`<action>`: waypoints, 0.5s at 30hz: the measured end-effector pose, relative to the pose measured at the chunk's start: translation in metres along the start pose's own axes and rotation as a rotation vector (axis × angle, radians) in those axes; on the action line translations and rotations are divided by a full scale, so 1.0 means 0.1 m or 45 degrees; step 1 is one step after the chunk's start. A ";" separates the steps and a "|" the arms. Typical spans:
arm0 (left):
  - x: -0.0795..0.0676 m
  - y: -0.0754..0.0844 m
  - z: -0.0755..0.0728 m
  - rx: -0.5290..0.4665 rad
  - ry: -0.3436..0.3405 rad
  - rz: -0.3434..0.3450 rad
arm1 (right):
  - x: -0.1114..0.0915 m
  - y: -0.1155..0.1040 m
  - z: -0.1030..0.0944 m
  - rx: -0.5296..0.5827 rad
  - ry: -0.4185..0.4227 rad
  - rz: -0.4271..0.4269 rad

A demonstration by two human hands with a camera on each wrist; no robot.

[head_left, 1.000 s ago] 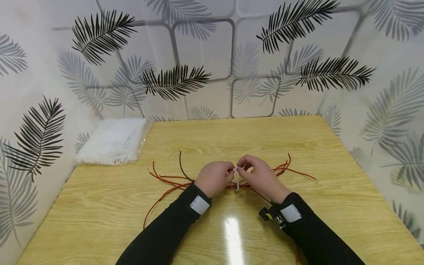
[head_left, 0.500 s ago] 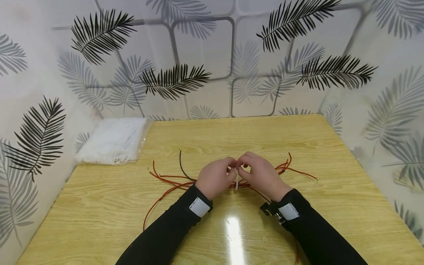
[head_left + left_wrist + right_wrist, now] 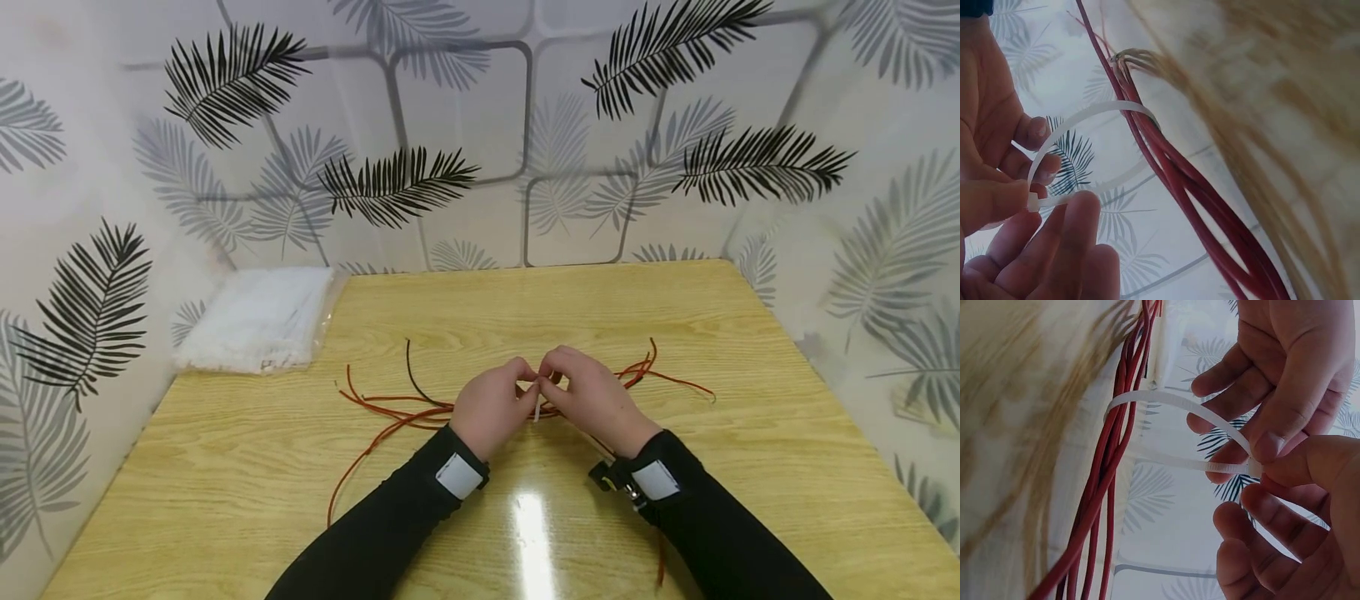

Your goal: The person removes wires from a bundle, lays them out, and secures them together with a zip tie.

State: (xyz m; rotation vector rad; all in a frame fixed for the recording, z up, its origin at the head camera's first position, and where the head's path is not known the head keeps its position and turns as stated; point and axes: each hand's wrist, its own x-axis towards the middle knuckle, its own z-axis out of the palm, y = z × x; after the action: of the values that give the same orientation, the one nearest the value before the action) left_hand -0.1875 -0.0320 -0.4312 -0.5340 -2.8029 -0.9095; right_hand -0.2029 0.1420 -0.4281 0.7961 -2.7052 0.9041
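Note:
Midway along a bundle of red wires (image 3: 397, 417), a white cable tie (image 3: 537, 411) makes a wide loop around them. The loop (image 3: 1172, 399) stands well off the wires in the right wrist view, with its strap passed behind them. My left hand (image 3: 487, 408) and right hand (image 3: 597, 402) meet fingertip to fingertip over the bundle, both pinching the tie near its small square head (image 3: 1034, 201). The other fingers of each hand are loosely bent. A black wire (image 3: 410, 371) sticks up from the bundle's left part. Between the hands, the wires run unheld.
A clear plastic bag (image 3: 255, 321) full of white strips lies at the back left of the wooden table (image 3: 540, 312). Loose wire ends fan out left and right, one red end (image 3: 661, 562) near my right sleeve. A leaf-patterned wall covering (image 3: 465, 125) stands behind the table.
My fingertips have come together over the tie, and its visible strap has risen slightly. The wire ends at the right have shifted a little up and left.

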 end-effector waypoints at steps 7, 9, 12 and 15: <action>-0.01 -0.02 0.03 0.051 -0.033 0.024 | -0.02 -0.03 0.04 0.049 -0.008 0.011; -0.01 -0.03 0.03 0.060 -0.025 0.034 | -0.02 -0.03 0.05 0.050 -0.002 0.013; -0.01 -0.04 0.03 0.046 -0.032 0.040 | -0.02 -0.03 0.07 0.045 0.019 0.011; -0.01 -0.05 0.04 0.039 -0.056 0.039 | -0.02 -0.03 0.09 0.024 0.033 -0.001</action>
State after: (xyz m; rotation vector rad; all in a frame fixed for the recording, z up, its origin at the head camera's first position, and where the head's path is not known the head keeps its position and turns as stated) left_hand -0.1889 -0.0341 -0.4371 -0.5979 -2.8340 -0.8582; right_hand -0.2001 0.1354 -0.4344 0.7841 -2.6778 0.9344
